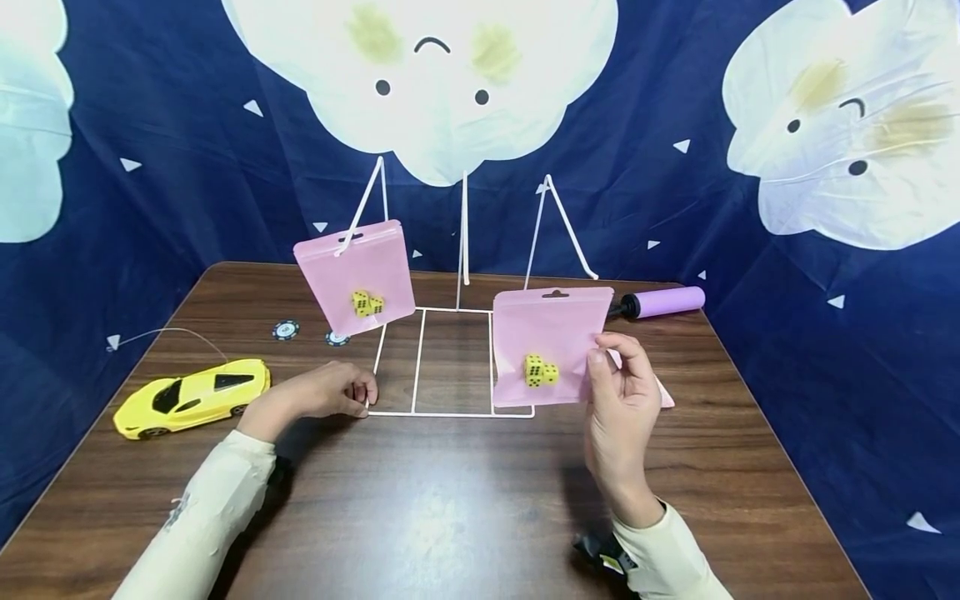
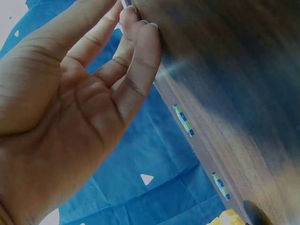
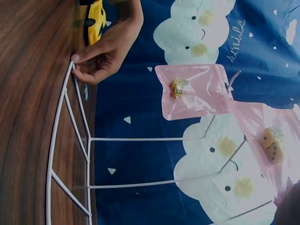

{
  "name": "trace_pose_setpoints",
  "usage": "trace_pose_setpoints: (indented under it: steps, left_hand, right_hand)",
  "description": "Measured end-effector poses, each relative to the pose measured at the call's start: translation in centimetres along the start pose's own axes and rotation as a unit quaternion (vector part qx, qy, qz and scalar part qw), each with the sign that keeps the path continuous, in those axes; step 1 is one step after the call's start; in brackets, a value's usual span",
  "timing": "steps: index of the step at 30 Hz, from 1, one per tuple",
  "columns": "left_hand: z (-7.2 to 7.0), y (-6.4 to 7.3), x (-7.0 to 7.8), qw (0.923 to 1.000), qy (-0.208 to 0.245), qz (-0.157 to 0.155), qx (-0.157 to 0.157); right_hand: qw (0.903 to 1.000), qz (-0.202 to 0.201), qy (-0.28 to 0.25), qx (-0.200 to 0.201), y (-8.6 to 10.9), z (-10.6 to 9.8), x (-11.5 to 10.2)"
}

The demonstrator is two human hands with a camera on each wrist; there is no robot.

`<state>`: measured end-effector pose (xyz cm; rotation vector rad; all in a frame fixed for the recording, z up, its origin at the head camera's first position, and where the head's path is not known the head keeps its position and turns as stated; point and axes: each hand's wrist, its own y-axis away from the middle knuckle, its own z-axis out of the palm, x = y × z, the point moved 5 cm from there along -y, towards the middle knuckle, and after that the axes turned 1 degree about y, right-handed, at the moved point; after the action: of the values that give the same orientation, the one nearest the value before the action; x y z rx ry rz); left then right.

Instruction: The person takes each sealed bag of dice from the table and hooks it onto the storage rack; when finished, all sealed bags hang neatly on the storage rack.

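A white wire display rack (image 1: 450, 414) stands on the table, with three hooks rising at its back. My left hand (image 1: 326, 392) pinches the front left corner of its base. On the left hook hangs a pink pouch (image 1: 352, 267) with yellow dice (image 1: 367, 303) showing inside. Between thumb and fingers, my right hand (image 1: 622, 417) grips the right edge of a second pink pouch (image 1: 551, 321), held upright. Yellow dice (image 1: 542, 372) show in it too. Its top hang hole sits below and left of the right hook's tip (image 1: 595, 277) in the head view. The middle hook bears nothing.
A yellow toy car (image 1: 195, 398) stands at the left. Two poker chips (image 1: 286, 330) lie behind my left hand. A purple hand pump (image 1: 667, 302) lies at the back right. Behind my right hand a pale pink corner (image 1: 665, 396) shows. Blue cloud-patterned cloth (image 1: 652, 167) surrounds the table.
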<state>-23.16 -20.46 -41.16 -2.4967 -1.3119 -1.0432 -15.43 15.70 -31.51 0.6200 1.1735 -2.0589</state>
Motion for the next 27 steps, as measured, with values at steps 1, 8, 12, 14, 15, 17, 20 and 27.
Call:
trace_pose_setpoints:
  steps: [1, 8, 12, 14, 15, 17, 20, 27]
  left_hand:
    - [0.0, 0.0, 0.0, 1.0000, 0.000, -0.001, 0.000]
    - [-0.2, 0.0, 0.0, 1.0000, -0.005, 0.000, 0.001]
    - [-0.3, -0.1, -0.1, 0.9999, -0.013, 0.008, 0.003]
    - [-0.3, -0.1, -0.1, 0.9998, -0.015, 0.010, 0.004]
    - [-0.3, -0.1, -0.1, 0.9998, -0.014, 0.010, 0.003]
    - [-0.2, -0.1, -0.1, 0.9999, -0.013, 0.010, 0.003]
    - [-0.2, -0.2, -0.1, 0.9999, -0.011, 0.007, 0.001]
    - [0.0, -0.2, -0.2, 1.0000, -0.006, 0.002, 0.001]
  right_hand:
    - [1.0000, 0.000, -0.002, -0.002, 0.0, 0.2, 0.1]
    - [0.9999, 0.003, -0.002, -0.010, 0.4, 1.2, 0.5]
    - [0.9997, 0.010, -0.012, -0.019, 0.6, 1.8, 0.8]
    - [0.9996, 0.012, -0.008, -0.024, 0.6, 2.0, 0.8]
    - [0.9996, 0.010, -0.004, -0.026, 0.7, 2.2, 0.7]
    - [0.9995, 0.004, 0.010, -0.031, 0.8, 2.4, 0.5]
    - [0.9989, -0.004, 0.026, -0.040, 1.1, 2.8, 0.2]
    - [0.9984, 0.008, 0.018, -0.053, 1.3, 3.5, 0.4]
